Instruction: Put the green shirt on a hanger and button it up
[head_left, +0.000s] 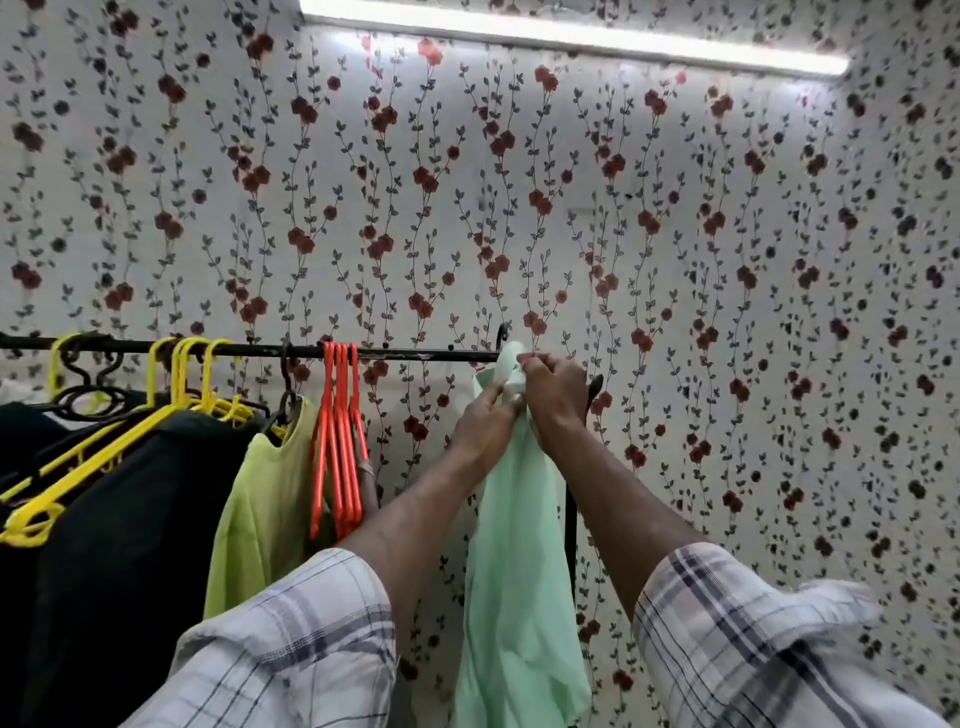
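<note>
1. Fingers (535, 364) of the right hand (553, 387) were curled and pinched the shirt (519, 545) near its collar.
2. The left hand (488, 418) pinched the same spot from the other side.
3. The shirt hung on a dark hanger (502, 340) at the right end of the rail (260, 351).
4. Orange hangers (340, 441) hung well apart to the left, just beside a yellow top (265, 509).

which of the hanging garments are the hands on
The pale green shirt at the right end of the black rail: left hand and right hand grip its upper part. The lime top and black clothes hang untouched.
</note>
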